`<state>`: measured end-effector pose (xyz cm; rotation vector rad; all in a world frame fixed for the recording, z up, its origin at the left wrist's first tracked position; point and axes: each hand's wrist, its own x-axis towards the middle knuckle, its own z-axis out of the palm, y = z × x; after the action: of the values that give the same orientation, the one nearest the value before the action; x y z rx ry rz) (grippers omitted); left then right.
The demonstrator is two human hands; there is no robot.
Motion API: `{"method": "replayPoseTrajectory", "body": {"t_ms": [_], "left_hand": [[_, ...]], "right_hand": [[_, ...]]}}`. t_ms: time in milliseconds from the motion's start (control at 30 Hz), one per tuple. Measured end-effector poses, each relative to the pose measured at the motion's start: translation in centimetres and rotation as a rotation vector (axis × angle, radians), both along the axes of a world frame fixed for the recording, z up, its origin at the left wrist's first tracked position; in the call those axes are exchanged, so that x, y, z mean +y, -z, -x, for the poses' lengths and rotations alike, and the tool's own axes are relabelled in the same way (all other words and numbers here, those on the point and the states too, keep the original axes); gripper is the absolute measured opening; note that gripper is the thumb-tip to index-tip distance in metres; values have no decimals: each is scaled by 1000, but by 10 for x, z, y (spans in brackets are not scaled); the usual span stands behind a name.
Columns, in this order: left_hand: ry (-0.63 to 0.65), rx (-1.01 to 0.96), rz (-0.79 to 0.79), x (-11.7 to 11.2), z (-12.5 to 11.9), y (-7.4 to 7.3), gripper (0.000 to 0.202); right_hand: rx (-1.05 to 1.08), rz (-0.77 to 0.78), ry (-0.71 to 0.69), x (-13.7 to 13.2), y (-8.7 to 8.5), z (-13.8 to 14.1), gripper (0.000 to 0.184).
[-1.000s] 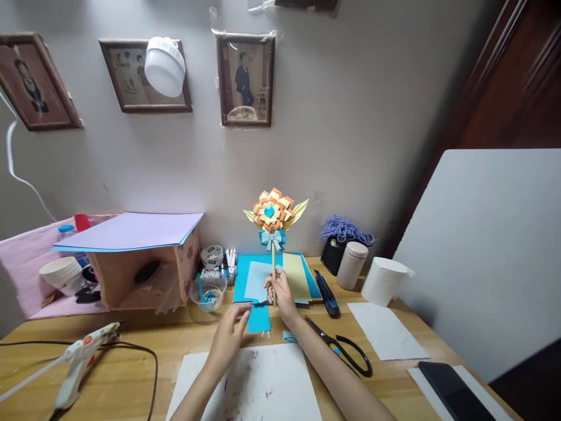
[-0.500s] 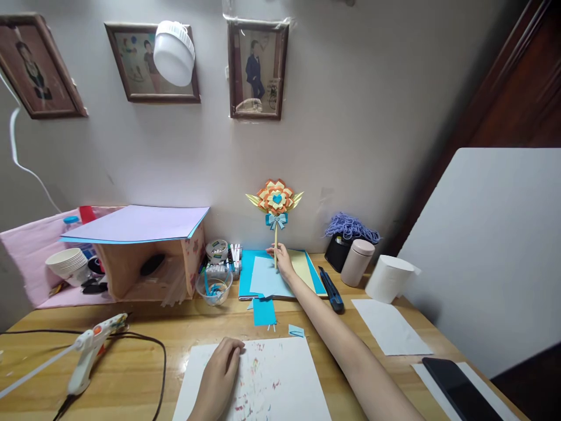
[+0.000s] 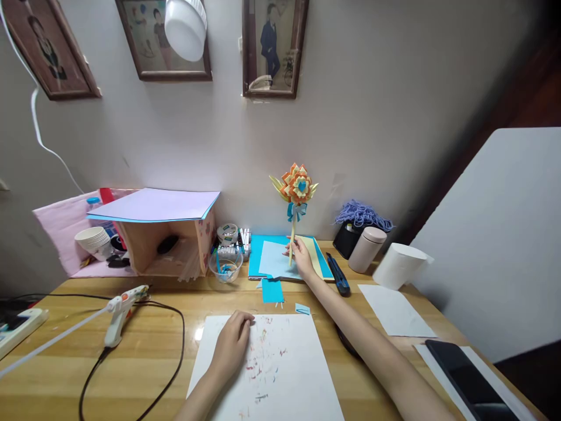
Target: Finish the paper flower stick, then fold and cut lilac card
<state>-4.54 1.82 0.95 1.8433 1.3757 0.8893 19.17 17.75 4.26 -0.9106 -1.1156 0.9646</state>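
My right hand (image 3: 301, 257) is closed around the thin stick of a paper flower wand (image 3: 297, 186), holding it upright over the stacked coloured paper (image 3: 276, 252). Layered orange and pale yellow petals surround a blue heart, with yellow leaf-like wings at the sides and a blue bow (image 3: 297, 211) beneath. The flower is turned partly to the right. My left hand (image 3: 233, 342) rests on a white sheet (image 3: 284, 368) marked with colour smears, its fingers loosely bent and holding nothing. Small blue paper scraps (image 3: 272, 291) lie between the sheet and the stack.
A glue gun (image 3: 123, 316) with its cord lies at left, before a pink box (image 3: 164, 251). A clear bowl (image 3: 225, 268) of scraps stands beside the stack. To the right are a utility knife (image 3: 338, 275), a pink canister (image 3: 367, 250), a paper roll (image 3: 400, 266) and a phone (image 3: 464, 380).
The flower has turned from facing me to facing partly rightward, still in my right hand. My left hand stays on the sheet. The whole view has shifted down and to the left.
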Motion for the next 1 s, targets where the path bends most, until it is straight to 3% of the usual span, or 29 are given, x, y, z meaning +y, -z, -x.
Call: {"method": "replayPoseTrajectory", "body": {"t_ms": [267,367,433,567,667,833,1000], "left_hand": [[17,95,-119,1,-3,1,23],[30,187,-173,20,-19,0,23],[-67,251,-157,40,-37,0,23],[-262,333,-88,78,-71,2,35],[-317,313,14,89,-82,1,36],[-319,296,-10,83,-68,-13,24],[-242,212,-224,72,-48,-37,25]], "right_hand": [[-97,10,100,-97,17,-31,32],[-94,15,86,-124,19,-43,30],[-86,32,79,-137,18,-51,28],[-75,62,83,-155,16,-62,25],[-77,79,66,-166,17,-67,26],[-76,105,-23,-174,21,-59,26],[-88,113,-133,-165,10,-28,27]]}}
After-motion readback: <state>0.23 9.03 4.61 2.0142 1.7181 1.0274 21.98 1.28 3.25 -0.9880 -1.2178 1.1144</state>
